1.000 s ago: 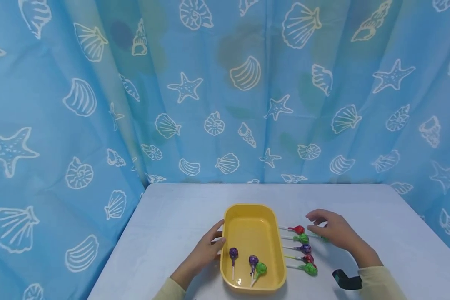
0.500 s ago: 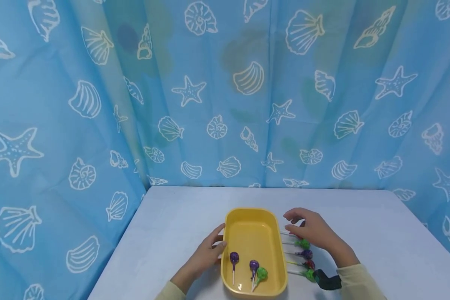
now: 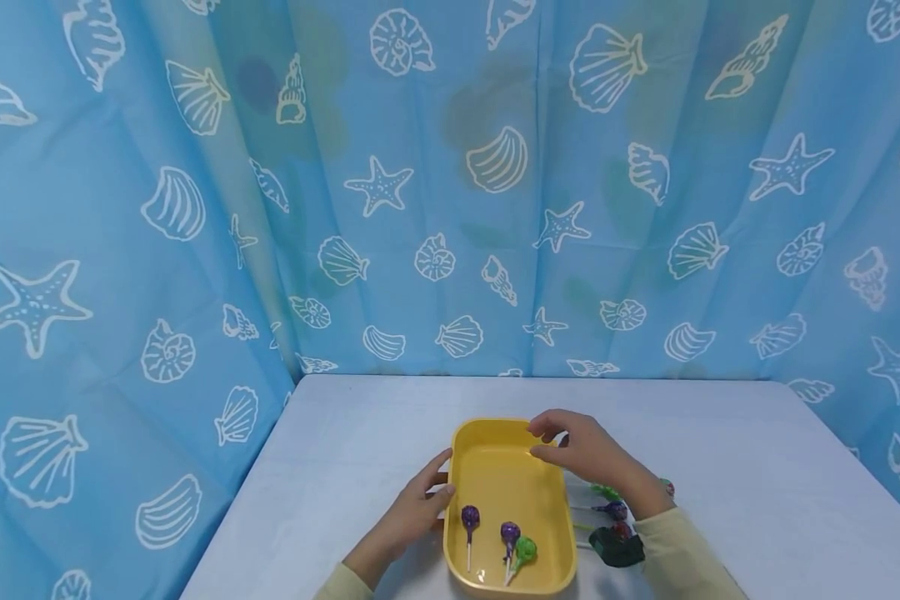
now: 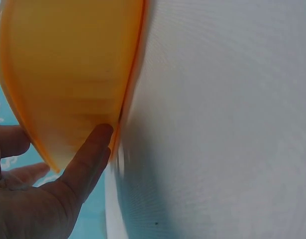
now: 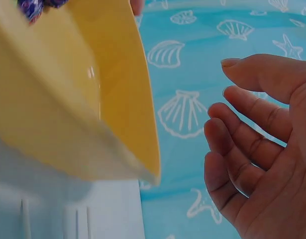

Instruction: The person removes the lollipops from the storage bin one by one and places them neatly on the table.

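A yellow tray (image 3: 506, 475) stands on the table with two purple lollipops (image 3: 470, 518) and a green lollipop (image 3: 525, 550) in its near half. My left hand (image 3: 412, 510) rests against the tray's left side, thumb and forefinger at the rim; the left wrist view shows fingers (image 4: 88, 159) lying along the outer wall. Over the tray's far right corner hovers my right hand (image 3: 588, 450), its fingers loosely bent. Nothing shows between those fingers (image 5: 257, 119) in the right wrist view. They are apart from the tray there.
Right of the tray lies a row of lollipops (image 3: 613, 510), partly covered by my right arm and its black wrist device (image 3: 617, 547). Another lollipop (image 3: 667, 486) shows beyond that wrist. A blue shell-patterned curtain (image 3: 420, 208) closes off the table's (image 3: 375, 417) back and left.
My right hand has moved left, from above the lollipops on the right to the tray's far right corner. The left hand has stayed at the tray. The head view has shifted slightly.
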Motion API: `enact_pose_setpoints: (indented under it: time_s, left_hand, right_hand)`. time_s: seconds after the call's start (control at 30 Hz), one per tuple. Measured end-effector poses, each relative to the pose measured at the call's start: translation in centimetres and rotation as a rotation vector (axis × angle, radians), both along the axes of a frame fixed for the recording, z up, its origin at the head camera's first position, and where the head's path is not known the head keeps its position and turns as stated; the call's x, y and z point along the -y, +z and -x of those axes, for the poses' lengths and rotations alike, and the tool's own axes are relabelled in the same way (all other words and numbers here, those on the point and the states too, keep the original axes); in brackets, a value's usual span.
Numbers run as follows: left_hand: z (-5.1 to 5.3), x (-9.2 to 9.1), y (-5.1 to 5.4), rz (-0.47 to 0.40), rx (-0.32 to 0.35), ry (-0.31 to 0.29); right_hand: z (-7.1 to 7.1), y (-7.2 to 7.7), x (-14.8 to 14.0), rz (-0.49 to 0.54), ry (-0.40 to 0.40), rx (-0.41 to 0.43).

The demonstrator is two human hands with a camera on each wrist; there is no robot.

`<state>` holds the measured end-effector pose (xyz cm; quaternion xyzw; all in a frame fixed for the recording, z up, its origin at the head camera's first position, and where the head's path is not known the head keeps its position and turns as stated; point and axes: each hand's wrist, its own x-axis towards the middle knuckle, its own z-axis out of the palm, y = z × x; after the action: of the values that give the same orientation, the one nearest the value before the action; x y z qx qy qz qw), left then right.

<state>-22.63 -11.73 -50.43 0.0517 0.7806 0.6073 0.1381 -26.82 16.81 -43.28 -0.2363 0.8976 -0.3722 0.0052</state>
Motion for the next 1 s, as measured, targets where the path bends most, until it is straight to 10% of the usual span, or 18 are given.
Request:
enact_pose_setpoints:
  time_s: [1.0]
  left_hand:
    - [-0.3,0.2,0.1,-0.051,-0.02,-0.032]
  right_hand:
    - [1.4,-1.4,5.3,-0.008,0.21,0.121]
